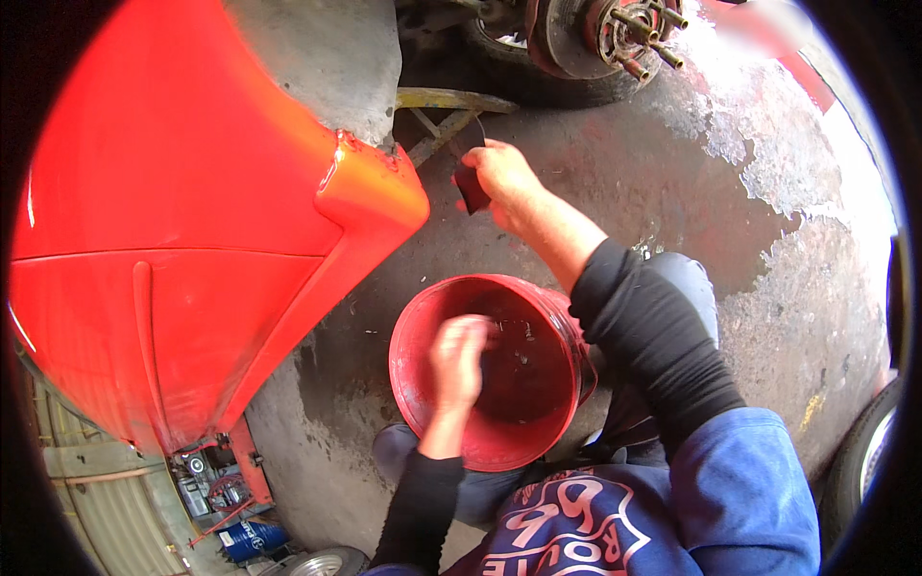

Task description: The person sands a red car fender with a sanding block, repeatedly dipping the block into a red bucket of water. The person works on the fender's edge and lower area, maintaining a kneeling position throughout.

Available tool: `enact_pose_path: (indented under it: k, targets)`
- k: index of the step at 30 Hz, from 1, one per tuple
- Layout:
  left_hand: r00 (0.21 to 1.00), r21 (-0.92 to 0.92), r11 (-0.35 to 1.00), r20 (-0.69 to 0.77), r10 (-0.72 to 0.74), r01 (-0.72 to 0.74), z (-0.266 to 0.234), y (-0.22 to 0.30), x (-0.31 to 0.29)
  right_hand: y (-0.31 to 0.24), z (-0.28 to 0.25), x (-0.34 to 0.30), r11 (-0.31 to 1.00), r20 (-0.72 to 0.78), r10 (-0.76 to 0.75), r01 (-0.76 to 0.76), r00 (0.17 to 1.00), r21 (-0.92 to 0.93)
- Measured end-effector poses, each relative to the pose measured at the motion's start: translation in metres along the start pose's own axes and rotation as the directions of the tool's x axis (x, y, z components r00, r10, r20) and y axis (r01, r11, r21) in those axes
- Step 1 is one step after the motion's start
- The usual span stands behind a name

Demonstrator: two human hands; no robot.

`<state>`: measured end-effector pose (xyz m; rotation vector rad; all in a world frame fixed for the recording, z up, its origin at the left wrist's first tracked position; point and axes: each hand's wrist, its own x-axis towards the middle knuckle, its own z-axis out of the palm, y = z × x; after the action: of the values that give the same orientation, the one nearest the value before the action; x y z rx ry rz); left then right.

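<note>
My right hand point(499, 178) reaches forward, closed around a thin, dark sheet of sandpaper point(471, 182). It is near the corner of a glossy red car body panel point(221, 173), apart from it. Over the mouth of a red bucket point(411, 317) is my left hand point(459, 360), smeared by motion. Its fingers are too blurred to show whether anything is in them. Water seems to lie in the dark inside of the bucket, which stands between my knees.
Ahead, a bare wheel hub with studs point(629, 34) rises above a tyre point(576, 91) lying low. A yellow metal stand point(451, 99) is beside them. Another tyre point(864, 446) stands at the right edge. At lower left are a blue can point(252, 540) and a wheel point(327, 562).
</note>
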<state>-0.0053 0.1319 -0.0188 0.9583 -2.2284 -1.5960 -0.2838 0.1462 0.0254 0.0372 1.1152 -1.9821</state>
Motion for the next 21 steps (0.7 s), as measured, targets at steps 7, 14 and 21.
enact_pose_path:
  k: [7,14,21]
  targets:
    - [0.736,-0.488,0.564,0.312,-0.601,0.666,0.087,-0.087,-0.008,-0.019,-0.018,-0.007,0.975,0.083,0.016,0.003,0.996,-0.222]
    - [0.983,-0.694,0.698,0.151,-0.101,0.178,-0.041,0.077,0.046,0.018,0.016,-0.025,0.779,0.198,-0.122,0.217,0.973,-0.588]
    - [0.946,0.199,0.98,-0.317,0.07,-0.006,-0.115,0.044,0.06,0.005,0.039,-0.033,0.354,0.257,-0.217,0.321,0.942,-0.878]
